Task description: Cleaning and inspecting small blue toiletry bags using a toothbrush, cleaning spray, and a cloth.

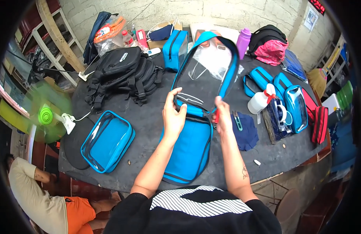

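An unzipped blue bag (187,148) with black trim lies in front of me, its blue-edged loop-shaped panel (228,80) folded out toward the wall. My left hand (174,117) rests at the left side of the bag's middle seam, thumb and fingers apart. At the right end of that seam, my right hand (223,117) is closed around a small red-handled tool (216,116); its working end is too small to make out. A pair of thread snips (238,121) lies on dark blue cloth (246,134) beside my right hand.
A finished-looking blue clear-top case (108,141) and black backpack (120,72) lie left. Another blue case (175,50) and purple bottle (243,43) stand at the back. A spray bottle (260,100) and red pouch (319,124) are right. A green fan (46,115) spins near a seated person (40,195).
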`<state>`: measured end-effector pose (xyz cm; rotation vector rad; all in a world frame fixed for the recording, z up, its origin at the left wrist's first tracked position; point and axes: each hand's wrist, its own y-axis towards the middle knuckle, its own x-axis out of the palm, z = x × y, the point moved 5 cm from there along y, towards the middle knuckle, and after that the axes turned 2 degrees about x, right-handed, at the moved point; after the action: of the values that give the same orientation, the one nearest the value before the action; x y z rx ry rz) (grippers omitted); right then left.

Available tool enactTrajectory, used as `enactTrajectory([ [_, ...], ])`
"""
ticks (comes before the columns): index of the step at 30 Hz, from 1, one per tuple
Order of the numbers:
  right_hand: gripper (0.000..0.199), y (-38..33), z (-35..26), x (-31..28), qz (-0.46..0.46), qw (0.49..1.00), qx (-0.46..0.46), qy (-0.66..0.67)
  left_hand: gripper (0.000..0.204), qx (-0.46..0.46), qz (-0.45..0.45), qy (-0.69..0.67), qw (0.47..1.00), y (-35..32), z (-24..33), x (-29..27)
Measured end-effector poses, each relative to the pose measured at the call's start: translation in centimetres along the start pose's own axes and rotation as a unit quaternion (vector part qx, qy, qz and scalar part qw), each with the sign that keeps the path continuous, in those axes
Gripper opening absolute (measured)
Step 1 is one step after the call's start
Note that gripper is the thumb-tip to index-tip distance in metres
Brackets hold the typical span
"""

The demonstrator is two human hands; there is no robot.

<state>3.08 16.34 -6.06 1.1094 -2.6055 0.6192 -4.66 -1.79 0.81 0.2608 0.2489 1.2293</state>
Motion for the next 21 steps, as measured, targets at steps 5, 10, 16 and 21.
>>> enactTrajectory([
  [5,0.031,-3.4,-3.5,-0.1,0.066,0.920,-0.366,-0.128,0.062,0.004,-0.005,-0.084,0.996,-0.1,-0.6,0.1],
  [10,0.023,-9.2,-5.6,7.3,0.023,0.743,-0.472,-0.474,0.072,0.023,-0.005,-0.126,0.992,-0.8,-0.2,1.2],
  [16,0.027,-7.5,-5.1,7.5,0.044,0.751,-0.427,-0.501,0.074,0.083,-0.006,-0.113,0.990,-1.1,1.4,1.5],
  [21,0.027,-7.7,-4.9,7.6,0.047,0.758,-0.441,-0.478,0.072,0.063,-0.002,-0.096,0.993,-1.1,1.0,1.2],
])
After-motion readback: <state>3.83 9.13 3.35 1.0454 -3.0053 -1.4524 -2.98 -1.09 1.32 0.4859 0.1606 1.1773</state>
